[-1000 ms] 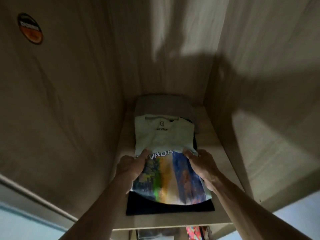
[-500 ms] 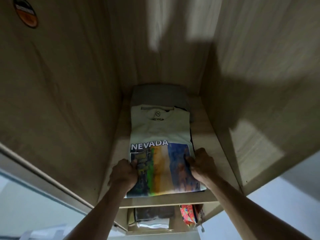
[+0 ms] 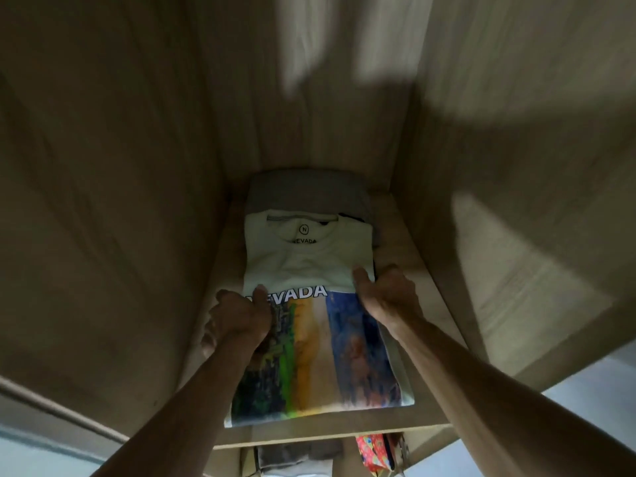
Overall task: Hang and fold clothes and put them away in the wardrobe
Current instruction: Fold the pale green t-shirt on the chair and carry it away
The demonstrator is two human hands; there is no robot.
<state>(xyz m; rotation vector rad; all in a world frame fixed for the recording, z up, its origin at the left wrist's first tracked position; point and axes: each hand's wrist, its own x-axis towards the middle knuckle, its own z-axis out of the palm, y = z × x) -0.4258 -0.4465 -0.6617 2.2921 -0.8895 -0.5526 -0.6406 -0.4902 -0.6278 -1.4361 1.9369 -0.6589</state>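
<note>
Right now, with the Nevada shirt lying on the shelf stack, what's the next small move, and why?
Probably let go and draw both hands back out. The folded Nevada T-shirt already lies flat on the grey garment, its front edge about level with the shelf lip. The left hand and right hand only hold its sides.
</note>
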